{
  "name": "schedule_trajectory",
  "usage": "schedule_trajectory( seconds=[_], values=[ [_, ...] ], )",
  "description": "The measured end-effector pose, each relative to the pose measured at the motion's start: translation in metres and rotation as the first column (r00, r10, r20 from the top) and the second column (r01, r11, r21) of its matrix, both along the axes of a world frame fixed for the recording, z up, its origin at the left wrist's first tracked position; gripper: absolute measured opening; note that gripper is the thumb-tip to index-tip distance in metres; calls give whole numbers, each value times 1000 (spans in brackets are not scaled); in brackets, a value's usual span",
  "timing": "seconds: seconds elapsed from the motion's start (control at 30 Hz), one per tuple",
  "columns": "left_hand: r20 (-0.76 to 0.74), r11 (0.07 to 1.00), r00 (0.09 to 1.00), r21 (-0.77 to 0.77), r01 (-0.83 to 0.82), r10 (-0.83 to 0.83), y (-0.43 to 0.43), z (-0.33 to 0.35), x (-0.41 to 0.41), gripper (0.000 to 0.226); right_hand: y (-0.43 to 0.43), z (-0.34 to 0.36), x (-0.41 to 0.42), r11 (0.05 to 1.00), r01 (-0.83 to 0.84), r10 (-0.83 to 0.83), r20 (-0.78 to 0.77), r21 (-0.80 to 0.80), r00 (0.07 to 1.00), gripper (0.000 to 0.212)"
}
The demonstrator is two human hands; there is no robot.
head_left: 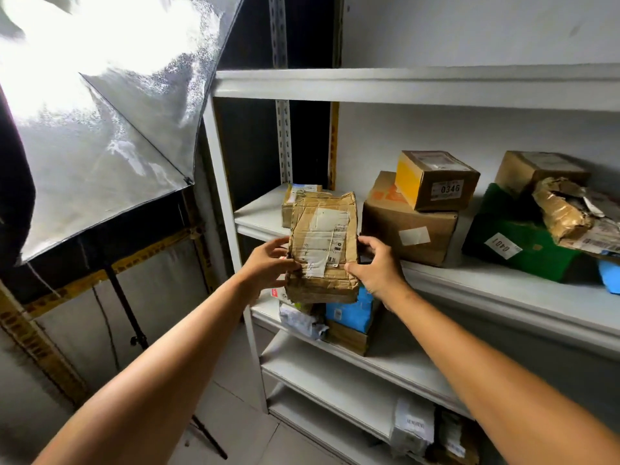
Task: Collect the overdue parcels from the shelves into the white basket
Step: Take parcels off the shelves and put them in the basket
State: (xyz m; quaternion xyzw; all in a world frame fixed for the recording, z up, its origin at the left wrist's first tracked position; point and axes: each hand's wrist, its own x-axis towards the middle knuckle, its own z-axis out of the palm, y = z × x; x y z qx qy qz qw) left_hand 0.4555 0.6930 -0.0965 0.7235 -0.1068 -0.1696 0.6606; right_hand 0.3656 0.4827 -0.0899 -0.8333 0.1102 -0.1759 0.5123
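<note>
- Crumpled brown cardboard parcel (322,245) stands upright between the hands.
- The grip of the left hand (268,263) clasps its left edge; the right hand (377,268) clasps its right edge.

Small brown box (439,182), upper right: label reads "0346". Green parcel (513,243), right: sticker reads "0401", turned sideways.

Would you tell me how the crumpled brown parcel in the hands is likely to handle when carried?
The parcel probably gives under pressure: its cardboard is creased and dented. Its taped surface may be slightly slick. The left hand and right hand both grip its sides, so it may have some weight.
</note>
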Motion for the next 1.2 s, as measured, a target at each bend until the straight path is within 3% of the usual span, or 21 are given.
schedule_trajectory(
  seconds=[0.43, 0.67, 0.97, 1.2],
  values=[
    [-29, 972, 973, 58, 228, -227, -38, 18, 89, 63, -27, 21, 58, 989, 136, -132, -73, 61, 989, 66],
    [-12, 982, 989, 111, 151, -150, -19, 26, 116, 64, -9, 27, 93, 992, 79, -71, -84, 98, 994, 65],
    [-9, 973, 983, 145, 181, -181, -12, 38, 154, 60, -10, 30, 139, 990, 71, -59, -103, 118, 993, 63],
    [-37, 982, 986, 85, 166, -164, -21, 36, 166, 59, -23, 33, 153, 983, 93, -74, -118, 159, 990, 58]
  ],
)
